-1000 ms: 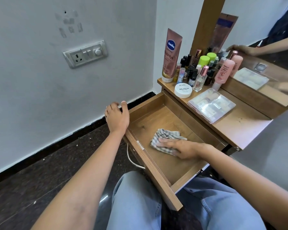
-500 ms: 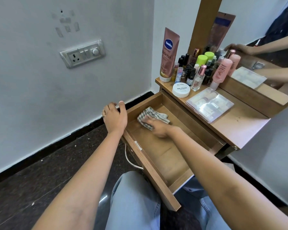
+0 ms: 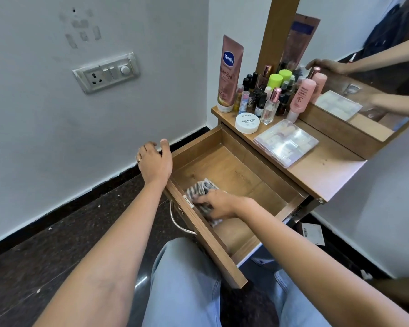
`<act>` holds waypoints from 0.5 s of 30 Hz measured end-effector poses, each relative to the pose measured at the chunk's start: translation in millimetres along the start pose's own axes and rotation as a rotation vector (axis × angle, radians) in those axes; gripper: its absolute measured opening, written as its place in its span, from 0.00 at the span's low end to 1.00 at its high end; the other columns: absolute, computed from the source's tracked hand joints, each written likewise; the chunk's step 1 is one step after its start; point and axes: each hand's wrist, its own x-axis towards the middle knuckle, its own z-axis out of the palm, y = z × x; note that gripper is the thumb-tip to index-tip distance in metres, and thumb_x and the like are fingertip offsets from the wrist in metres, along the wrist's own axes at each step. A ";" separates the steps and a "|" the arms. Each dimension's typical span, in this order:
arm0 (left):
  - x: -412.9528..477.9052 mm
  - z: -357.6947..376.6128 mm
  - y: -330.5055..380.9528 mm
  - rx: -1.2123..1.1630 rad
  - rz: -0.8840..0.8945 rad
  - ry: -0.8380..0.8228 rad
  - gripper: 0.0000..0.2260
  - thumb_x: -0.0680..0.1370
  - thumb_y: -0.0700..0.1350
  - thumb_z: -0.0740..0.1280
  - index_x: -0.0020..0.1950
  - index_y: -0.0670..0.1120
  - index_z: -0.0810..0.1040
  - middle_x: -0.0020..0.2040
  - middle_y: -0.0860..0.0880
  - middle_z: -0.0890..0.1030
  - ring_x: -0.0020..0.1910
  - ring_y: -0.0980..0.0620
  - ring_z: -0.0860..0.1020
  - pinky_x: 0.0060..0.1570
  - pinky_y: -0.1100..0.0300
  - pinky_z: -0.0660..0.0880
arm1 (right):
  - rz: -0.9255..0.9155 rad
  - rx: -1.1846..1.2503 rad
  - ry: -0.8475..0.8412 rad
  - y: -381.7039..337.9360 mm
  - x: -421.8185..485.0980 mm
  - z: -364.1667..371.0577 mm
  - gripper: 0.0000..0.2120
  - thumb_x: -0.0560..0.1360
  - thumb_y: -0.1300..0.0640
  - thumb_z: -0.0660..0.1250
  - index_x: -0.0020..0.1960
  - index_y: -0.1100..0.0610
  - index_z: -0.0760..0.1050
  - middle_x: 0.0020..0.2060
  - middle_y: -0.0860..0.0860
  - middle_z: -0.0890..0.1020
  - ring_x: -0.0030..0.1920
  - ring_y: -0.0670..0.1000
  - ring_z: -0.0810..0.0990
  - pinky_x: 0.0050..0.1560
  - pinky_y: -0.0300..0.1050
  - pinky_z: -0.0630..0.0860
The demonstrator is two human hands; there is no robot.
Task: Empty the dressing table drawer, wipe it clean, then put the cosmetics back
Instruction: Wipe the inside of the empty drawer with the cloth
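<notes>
The wooden drawer [image 3: 241, 171] is pulled out from the dressing table and holds only a striped cloth [image 3: 200, 188]. My right hand [image 3: 216, 204] presses the cloth against the drawer floor beside the front panel, fingers bent over it. My left hand [image 3: 155, 161] grips the drawer's front left corner, thumb over the rim. On the tabletop [image 3: 326, 175] stand the cosmetics: a Vaseline tube [image 3: 229, 74], a white nail polish jar [image 3: 247, 123], a clear perfume bottle [image 3: 270, 107], a pink bottle [image 3: 301, 96], several small bottles and a clear plastic case [image 3: 286, 142].
A mirror [image 3: 364, 67] stands behind the cosmetics. A switch plate [image 3: 106, 72] is on the wall at left. My legs in light jeans [image 3: 184, 284] are under the drawer front. A paper scrap [image 3: 313, 233] lies on the dark floor at right.
My right hand has slid the cloth from the drawer's far left corner back toward me, along the inside of the front panel. My left hand has stayed on the drawer corner.
</notes>
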 end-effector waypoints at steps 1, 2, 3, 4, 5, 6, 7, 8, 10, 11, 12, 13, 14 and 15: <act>0.0 -0.1 0.2 -0.002 -0.002 -0.001 0.25 0.81 0.58 0.52 0.65 0.41 0.71 0.65 0.42 0.72 0.67 0.42 0.66 0.65 0.47 0.64 | 0.002 0.014 -0.030 2.0 -10.2 1.1 0.30 0.76 0.65 0.63 0.75 0.52 0.61 0.65 0.57 0.73 0.63 0.55 0.73 0.64 0.45 0.68; -0.2 0.0 0.3 -0.005 -0.005 -0.002 0.25 0.81 0.58 0.52 0.65 0.41 0.71 0.65 0.42 0.72 0.66 0.42 0.66 0.65 0.47 0.64 | 0.006 0.034 -0.054 4.9 -18.7 3.5 0.29 0.75 0.63 0.65 0.74 0.51 0.63 0.65 0.56 0.74 0.61 0.54 0.74 0.63 0.44 0.70; -0.3 0.1 0.0 -0.010 -0.008 0.000 0.25 0.80 0.58 0.52 0.65 0.41 0.71 0.65 0.42 0.72 0.66 0.42 0.67 0.65 0.47 0.64 | 0.017 0.046 -0.080 8.1 -25.4 6.4 0.29 0.74 0.62 0.68 0.73 0.50 0.65 0.64 0.55 0.75 0.60 0.53 0.76 0.63 0.43 0.72; -0.5 0.2 -0.2 -0.014 -0.007 0.001 0.25 0.80 0.58 0.52 0.65 0.41 0.71 0.65 0.42 0.72 0.66 0.42 0.67 0.65 0.47 0.64 | 0.032 0.044 -0.101 11.4 -31.4 9.7 0.30 0.73 0.61 0.70 0.72 0.50 0.66 0.63 0.54 0.76 0.59 0.52 0.77 0.61 0.42 0.74; -0.5 0.3 -0.7 -0.017 -0.005 0.002 0.25 0.80 0.59 0.52 0.65 0.41 0.71 0.65 0.42 0.72 0.66 0.42 0.67 0.65 0.47 0.65 | 0.058 0.032 -0.120 13.5 -36.7 13.0 0.30 0.72 0.61 0.71 0.72 0.49 0.67 0.63 0.53 0.76 0.57 0.52 0.78 0.59 0.41 0.75; -0.4 0.3 -0.8 -0.021 -0.004 0.001 0.25 0.80 0.59 0.52 0.65 0.41 0.71 0.65 0.42 0.72 0.66 0.42 0.67 0.65 0.47 0.65 | 0.075 0.020 -0.124 14.4 -42.4 15.6 0.31 0.71 0.61 0.72 0.71 0.49 0.68 0.63 0.53 0.76 0.57 0.52 0.78 0.57 0.39 0.75; -0.1 0.4 -0.9 -0.022 -0.004 0.001 0.25 0.80 0.59 0.52 0.65 0.41 0.71 0.65 0.42 0.72 0.67 0.42 0.67 0.65 0.46 0.65 | 0.086 0.009 -0.121 12.9 -47.9 16.7 0.31 0.71 0.62 0.73 0.71 0.50 0.69 0.63 0.52 0.76 0.58 0.51 0.78 0.57 0.36 0.73; 0.1 0.4 -1.1 -0.022 -0.005 0.001 0.25 0.80 0.59 0.52 0.66 0.41 0.71 0.65 0.42 0.72 0.67 0.42 0.67 0.65 0.46 0.65 | 0.085 -0.009 -0.100 10.9 -52.4 18.0 0.31 0.70 0.63 0.73 0.71 0.51 0.69 0.64 0.52 0.76 0.59 0.51 0.77 0.56 0.34 0.70; 0.3 0.2 -0.9 -0.017 -0.005 -0.002 0.25 0.80 0.59 0.52 0.66 0.41 0.71 0.65 0.41 0.72 0.67 0.41 0.67 0.64 0.46 0.65 | 0.068 -0.059 -0.062 5.2 -57.6 18.3 0.27 0.71 0.64 0.71 0.69 0.55 0.71 0.63 0.52 0.77 0.61 0.51 0.76 0.57 0.34 0.70; 0.2 -0.1 -0.9 -0.014 -0.003 -0.002 0.26 0.80 0.59 0.52 0.66 0.41 0.71 0.65 0.41 0.72 0.67 0.41 0.67 0.64 0.46 0.65 | 0.062 -0.105 -0.050 2.6 -57.1 19.6 0.24 0.72 0.64 0.69 0.68 0.57 0.71 0.61 0.54 0.78 0.60 0.52 0.77 0.57 0.38 0.73; 0.0 -0.2 -1.0 -0.011 0.001 -0.002 0.26 0.80 0.59 0.52 0.66 0.41 0.71 0.65 0.41 0.72 0.66 0.41 0.67 0.65 0.46 0.65 | 0.057 -0.156 -0.027 0.8 -56.2 21.6 0.21 0.73 0.64 0.68 0.66 0.58 0.72 0.58 0.55 0.79 0.58 0.54 0.78 0.56 0.43 0.76; -0.3 -0.1 -1.0 -0.008 0.004 -0.002 0.26 0.80 0.59 0.52 0.66 0.41 0.71 0.65 0.42 0.72 0.66 0.41 0.67 0.65 0.46 0.65 | 0.058 -0.196 0.001 -0.5 -55.0 26.5 0.20 0.73 0.64 0.67 0.64 0.59 0.71 0.56 0.56 0.80 0.55 0.56 0.79 0.53 0.48 0.77; -0.5 -0.1 -1.2 -0.006 0.008 -0.002 0.25 0.80 0.59 0.52 0.66 0.41 0.71 0.65 0.42 0.72 0.66 0.42 0.67 0.65 0.46 0.65 | 0.070 -0.223 0.028 -1.8 -54.6 32.1 0.19 0.74 0.64 0.66 0.64 0.59 0.71 0.54 0.56 0.80 0.54 0.57 0.80 0.51 0.51 0.78; -0.3 0.2 -1.4 -0.004 0.011 -0.003 0.25 0.80 0.59 0.52 0.65 0.41 0.71 0.65 0.42 0.72 0.66 0.42 0.67 0.64 0.46 0.65 | 0.106 -0.213 0.051 -0.9 -53.0 38.2 0.18 0.74 0.65 0.65 0.64 0.58 0.71 0.54 0.57 0.80 0.53 0.58 0.79 0.51 0.53 0.78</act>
